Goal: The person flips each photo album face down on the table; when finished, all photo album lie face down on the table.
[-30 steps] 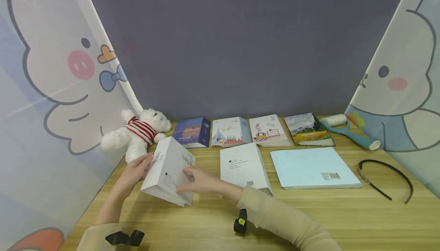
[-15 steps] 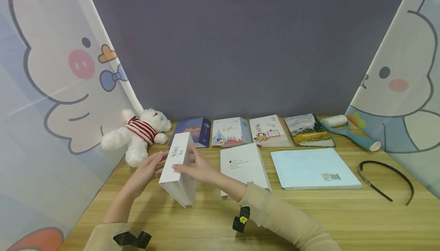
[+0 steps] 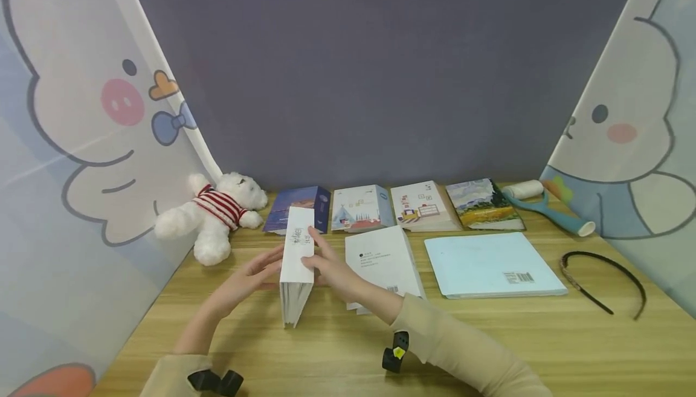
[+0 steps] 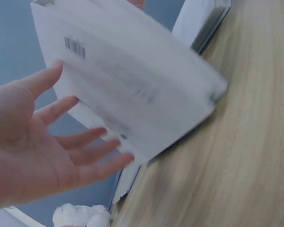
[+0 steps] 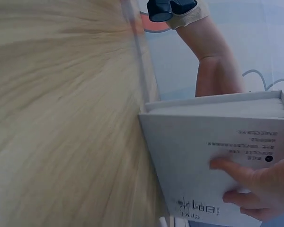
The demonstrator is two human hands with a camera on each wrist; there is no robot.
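Observation:
A thick white book [image 3: 298, 252] stands on edge on the table with its spine up, its pages fanning slightly underneath. My left hand [image 3: 251, 279] is on its left side; in the left wrist view that hand's spread, fairly straight fingers touch the cover with the barcode. On the other side, my right hand [image 3: 337, 273] holds the book, thumb over the spine's edge. The right wrist view has its fingers bent against the printed cover [image 5: 194, 156]. Just right of it lies a second white book [image 3: 380, 261], back cover up.
Along the back lie a dark blue book [image 3: 296, 206], two illustrated books [image 3: 361, 206] [image 3: 424, 206] and a landscape-painting booklet [image 3: 486, 203]. A white teddy bear [image 3: 217, 213] lies left. To the right are a light blue folder [image 3: 489, 261], a lint roller [image 3: 549, 206] and a headband [image 3: 603, 276].
The white book has turned from tilted left to upright with its spine on top, and moved right. Both hands have shifted right with it.

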